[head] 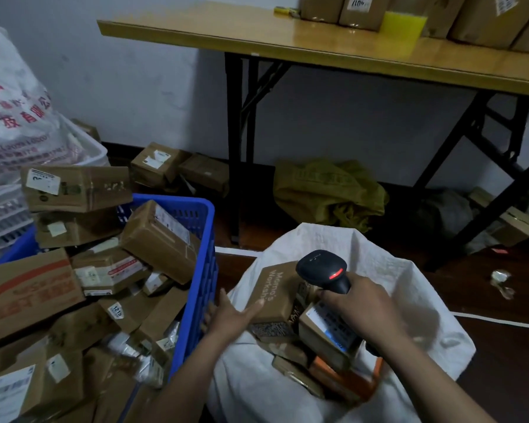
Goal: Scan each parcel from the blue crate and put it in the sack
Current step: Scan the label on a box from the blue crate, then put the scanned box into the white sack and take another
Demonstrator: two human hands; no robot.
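The left hand (231, 315) hangs in the lower middle of the frame, between the right wall of the blue crate (203, 270) and the white woven sack (409, 288). Its fingers are straight and spread and it holds nothing. Its fingertips lie close to a printed box (274, 290) already in the sack, but blur hides whether they touch it. The right hand (362, 303) is curled round the handle of the black scanner (322, 267), held over the sack's mouth with a red light showing on its head. The parcels to be scanned fill the crate at lower left, heaped above its rim. Most are small taped cardboard cartons, which look stiff and light enough for one hand. The tilted brown box (161, 236) leaning against the crate's right wall seems the easiest to reach. It is probably best taken across its narrow sides, thumb on one face and fingers on the other, so that the label faces the scanner. The taped faces may be slick, so a grip over the edges looks safer. Lower in the heap lie pale plastic mailers (121, 346), which look soft and are likely to sag and slide when pinched. Pulling from low down could topple the boxes above. The sack is limp, so its mouth may fold in.
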